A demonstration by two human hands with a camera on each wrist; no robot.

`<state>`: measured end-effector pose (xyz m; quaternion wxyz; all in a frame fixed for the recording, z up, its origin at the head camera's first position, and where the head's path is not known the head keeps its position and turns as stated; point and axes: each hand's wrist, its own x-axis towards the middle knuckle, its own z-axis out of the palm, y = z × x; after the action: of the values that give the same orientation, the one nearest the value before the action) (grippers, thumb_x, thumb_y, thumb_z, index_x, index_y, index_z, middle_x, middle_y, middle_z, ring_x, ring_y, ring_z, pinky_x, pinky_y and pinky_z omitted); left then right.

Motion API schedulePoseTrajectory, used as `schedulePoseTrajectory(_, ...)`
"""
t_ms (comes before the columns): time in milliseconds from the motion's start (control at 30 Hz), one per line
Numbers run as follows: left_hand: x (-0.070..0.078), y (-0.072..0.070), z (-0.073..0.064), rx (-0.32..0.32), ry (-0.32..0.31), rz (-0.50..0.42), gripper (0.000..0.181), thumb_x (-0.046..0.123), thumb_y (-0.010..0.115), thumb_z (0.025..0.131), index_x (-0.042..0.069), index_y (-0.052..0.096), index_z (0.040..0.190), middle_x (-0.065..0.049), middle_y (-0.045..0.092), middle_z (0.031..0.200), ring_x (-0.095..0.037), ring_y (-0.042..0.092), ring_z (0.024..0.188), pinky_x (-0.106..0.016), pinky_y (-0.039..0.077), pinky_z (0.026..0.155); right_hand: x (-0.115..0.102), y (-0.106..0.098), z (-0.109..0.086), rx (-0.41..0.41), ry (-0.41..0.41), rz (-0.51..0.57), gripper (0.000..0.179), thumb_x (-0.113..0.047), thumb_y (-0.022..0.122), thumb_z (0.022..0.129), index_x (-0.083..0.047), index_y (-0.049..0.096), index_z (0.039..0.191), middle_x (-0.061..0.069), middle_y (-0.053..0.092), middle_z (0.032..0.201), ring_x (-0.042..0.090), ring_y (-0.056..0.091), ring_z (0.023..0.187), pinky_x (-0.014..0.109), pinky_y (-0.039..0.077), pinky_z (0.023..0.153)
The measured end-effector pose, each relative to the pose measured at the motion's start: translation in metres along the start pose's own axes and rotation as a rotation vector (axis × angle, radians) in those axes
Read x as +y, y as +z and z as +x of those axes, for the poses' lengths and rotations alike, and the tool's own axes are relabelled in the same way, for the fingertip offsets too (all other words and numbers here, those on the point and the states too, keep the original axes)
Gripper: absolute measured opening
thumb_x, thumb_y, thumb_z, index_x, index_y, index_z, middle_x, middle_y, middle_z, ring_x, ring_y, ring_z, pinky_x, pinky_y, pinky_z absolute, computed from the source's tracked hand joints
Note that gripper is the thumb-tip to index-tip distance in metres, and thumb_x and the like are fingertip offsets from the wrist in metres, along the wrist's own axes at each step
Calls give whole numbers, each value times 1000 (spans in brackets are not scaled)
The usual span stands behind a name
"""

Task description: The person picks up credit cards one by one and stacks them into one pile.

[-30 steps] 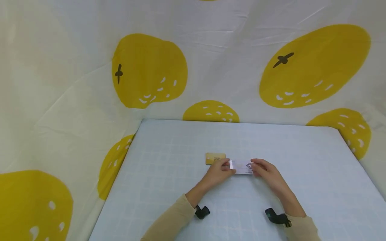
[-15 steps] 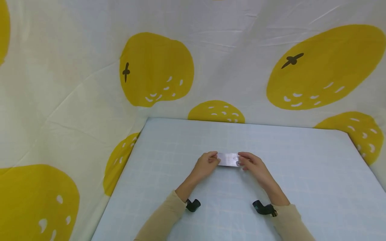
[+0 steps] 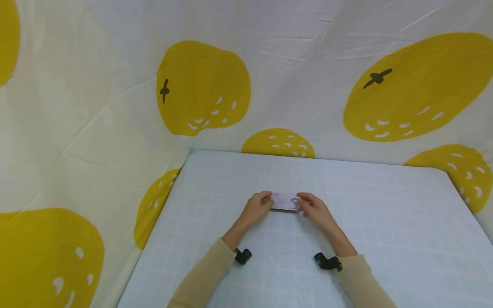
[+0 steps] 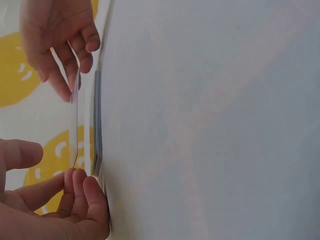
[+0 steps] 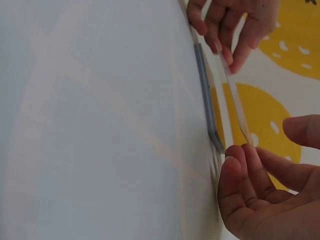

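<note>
A thin white card (image 3: 284, 201) with a small dark print at its right end is held level between both hands, close over a small stack of cards (image 4: 97, 122) on the table. My left hand (image 3: 258, 208) has its left end at the fingertips, with the thumb (image 4: 25, 153) spread apart from it. At the right end, the fingertips of my right hand (image 3: 316, 210) hold it, the thumb (image 5: 300, 131) also lifted away. A narrow gap shows between card and stack in both wrist views. From the head, only the stack's dark front edge peeks out below the card.
A pale blue checked cloth (image 3: 366, 214) covers the table. Behind and to the left hangs a white sheet (image 3: 115, 51) printed with large yellow fruit. Black wrist cameras (image 3: 243, 256) sit at both sleeves.
Both hands have carried the white card leftward until it lies over the yellow card seen earlier beside the left hand, now hidden beneath it. The head view has shifted slightly.
</note>
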<state>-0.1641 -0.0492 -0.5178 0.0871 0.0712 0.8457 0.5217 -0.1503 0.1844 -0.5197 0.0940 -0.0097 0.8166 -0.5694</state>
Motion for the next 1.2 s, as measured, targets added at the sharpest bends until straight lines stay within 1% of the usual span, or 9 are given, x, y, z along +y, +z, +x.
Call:
schedulePoseTrajectory(200,-3,2,2,-5,-11,28,40,21,59,99,-1,61,133,-10,65,121,-22,62,112,-36,52,92,5,3,2,-2,35,-20,41,-25,57,104,-1,55,137,17,63,117,26,60,99,31,52,78)
schedulePoseTrajectory(400,-3,2,3,-17,-14,50,41,20,59,99,-3,60,133,-13,66,121,-24,62,113,-38,52,93,5,5,3,-11,67,-31,41,-25,57,103,-3,55,138,15,63,119,26,59,100,33,51,80)
schedulePoseTrajectory(567,-2,3,5,-20,-29,68,40,19,60,99,-4,61,132,-13,66,121,-23,62,112,-37,52,93,4,6,4,-14,93,-49,41,-25,57,103,-3,55,138,15,63,121,26,58,99,33,51,79)
schedulePoseTrajectory(800,0,4,7,-22,-36,79,41,19,59,99,-5,60,132,-14,66,122,-24,62,113,-39,51,94,2,7,7,-20,85,-78,43,-26,57,103,-2,54,138,16,62,124,26,58,100,33,50,79)
schedulePoseTrajectory(1000,0,3,8,-22,-34,109,41,19,60,98,-6,61,130,-13,67,118,-23,63,110,-39,52,93,3,7,8,-24,83,-92,45,-28,58,102,-1,54,138,15,62,126,25,57,100,34,50,80)
schedulePoseTrajectory(1200,0,4,8,-31,-44,109,42,20,60,98,-6,62,131,-12,68,118,-19,63,107,-37,52,91,2,7,7,-17,92,-101,45,-29,59,102,-2,55,137,15,62,125,26,57,101,35,50,82)
